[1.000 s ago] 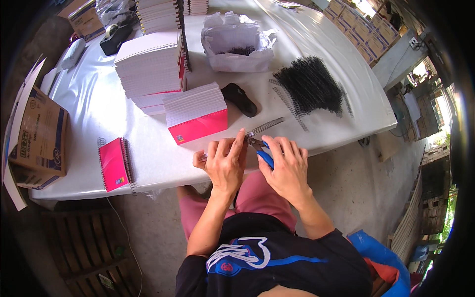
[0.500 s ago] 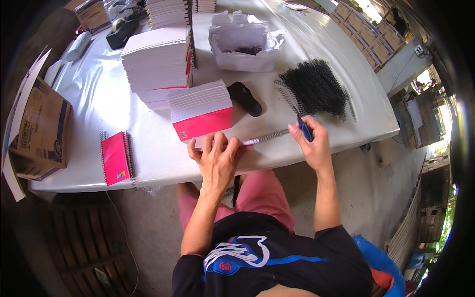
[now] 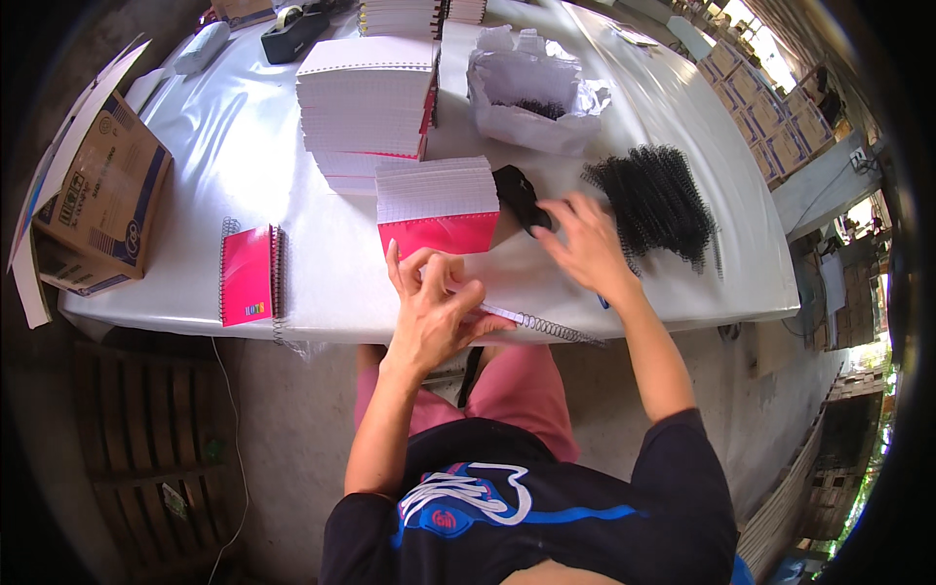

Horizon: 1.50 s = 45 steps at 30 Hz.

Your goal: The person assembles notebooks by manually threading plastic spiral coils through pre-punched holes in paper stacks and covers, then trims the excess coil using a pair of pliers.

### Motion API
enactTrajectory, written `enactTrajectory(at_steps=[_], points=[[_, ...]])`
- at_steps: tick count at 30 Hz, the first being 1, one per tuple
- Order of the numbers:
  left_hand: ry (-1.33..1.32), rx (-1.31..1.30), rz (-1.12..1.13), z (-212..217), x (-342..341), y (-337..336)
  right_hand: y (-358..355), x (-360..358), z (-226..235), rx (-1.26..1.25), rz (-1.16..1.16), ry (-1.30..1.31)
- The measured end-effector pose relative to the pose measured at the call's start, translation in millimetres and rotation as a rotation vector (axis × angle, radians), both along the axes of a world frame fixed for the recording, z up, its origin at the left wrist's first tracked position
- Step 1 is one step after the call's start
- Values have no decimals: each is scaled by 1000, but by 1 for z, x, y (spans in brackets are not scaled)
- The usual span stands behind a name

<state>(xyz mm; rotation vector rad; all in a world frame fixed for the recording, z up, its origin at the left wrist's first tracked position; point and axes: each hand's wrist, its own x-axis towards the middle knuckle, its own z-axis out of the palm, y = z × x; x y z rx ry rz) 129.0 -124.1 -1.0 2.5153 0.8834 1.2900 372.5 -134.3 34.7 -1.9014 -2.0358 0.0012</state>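
Observation:
My left hand [image 3: 429, 302] is closed on a notebook [image 3: 495, 314] at the table's front edge. A wire spiral coil [image 3: 556, 330] sticks out to the right from the notebook's edge. My right hand [image 3: 585, 244] has its fingers apart and holds nothing I can see. Its fingertips are by a dark, elongated object [image 3: 519, 198], whose kind I cannot make out; whether they touch it is unclear. Beneath my right wrist shows a bit of the blue-handled tool [image 3: 603, 301], mostly hidden. Just beyond my left hand sits a pile of red-covered notebooks [image 3: 437, 210].
Black spiral coils [image 3: 663, 210] lie heaped at the right. Behind are a paper-lined container [image 3: 536, 127] with coils inside and a tall notebook stack [image 3: 366, 102]. Red bound notebooks [image 3: 248, 278] lie at left, near a cardboard box [image 3: 102, 195]. A tape dispenser [image 3: 292, 37] stands far left.
My right hand has let go of the blue-handled tool and moved left toward the dark object. The coil's free end now points lower right, toward the table edge. The whole view has shifted.

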Motion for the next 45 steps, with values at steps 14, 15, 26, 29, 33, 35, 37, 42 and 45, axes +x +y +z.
enactTrajectory(at_steps=[14,15,26,29,33,35,37,42,45], points=[[-186,-72,100,-14,15,-13,-22,25,5,17,494,2128],[-193,-89,92,-16,16,-12,-28,8,-1,-12,627,1962],[-189,-126,41,-12,12,-6,-33,-13,-11,-181,456,917],[-142,-112,27,-7,14,0,-37,-21,-8,-83,704,1147],[-186,-143,15,-8,15,-4,-40,-23,-14,-53,624,1218],[-171,-182,2,-10,15,0,-41,-29,-6,33,769,1184],[-193,-240,-31,-12,13,0,-39,-27,-18,-15,452,975],[-351,-240,-92,-20,18,8,-39,-31,0,43,623,1049],[-409,-370,-70,-22,21,6,-32,-30,-18,-17,369,1115]])
